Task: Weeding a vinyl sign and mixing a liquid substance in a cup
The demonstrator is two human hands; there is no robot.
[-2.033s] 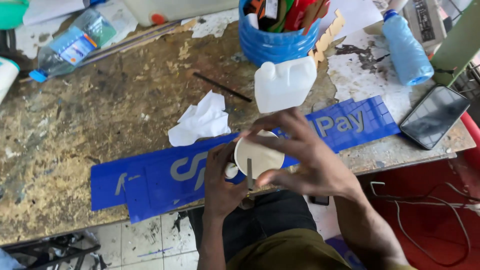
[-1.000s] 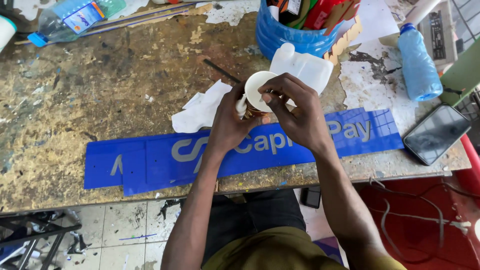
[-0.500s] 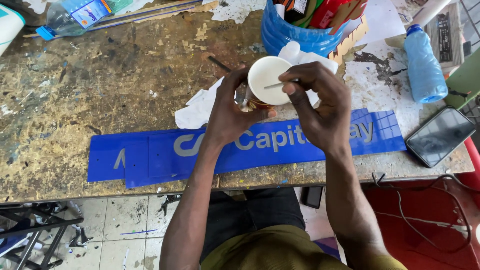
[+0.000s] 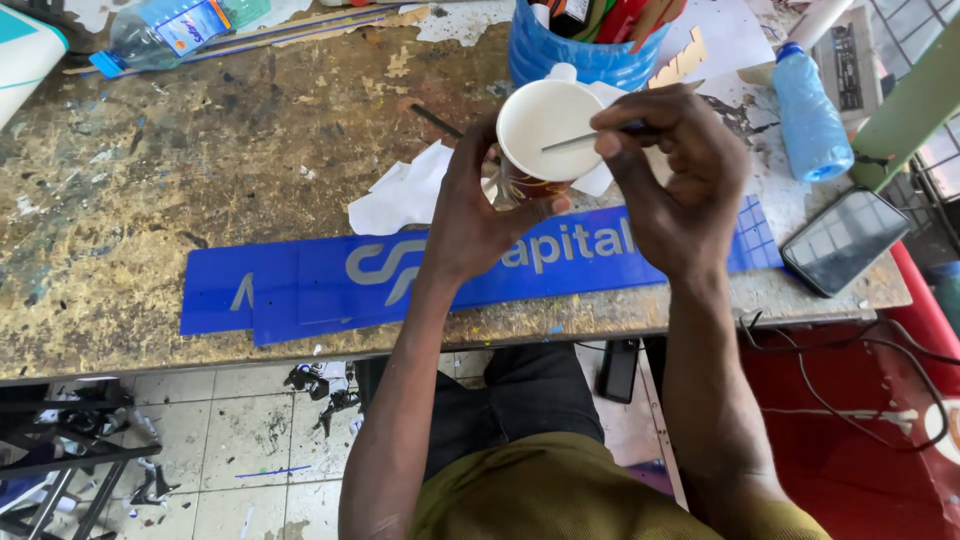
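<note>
Lying along the near edge of the paint-stained workbench (image 4: 150,170): a long blue sign strip (image 4: 330,285) with pale lettering. Resting just behind it, a crumpled white tissue (image 4: 405,195). Standing at the far edge, a blue tub (image 4: 560,55) stuffed with tools. Lying at the far left, a clear plastic bottle (image 4: 165,30); standing on the right, a blue bottle (image 4: 808,115). Sitting near the right corner, a dark phone (image 4: 845,240), screen up

Two hands (image 4: 480,215); one paper cup (image 4: 545,130), two plastic bottles (image 4: 808,110), one phone (image 4: 845,240), one blue bucket (image 4: 580,55)
</note>
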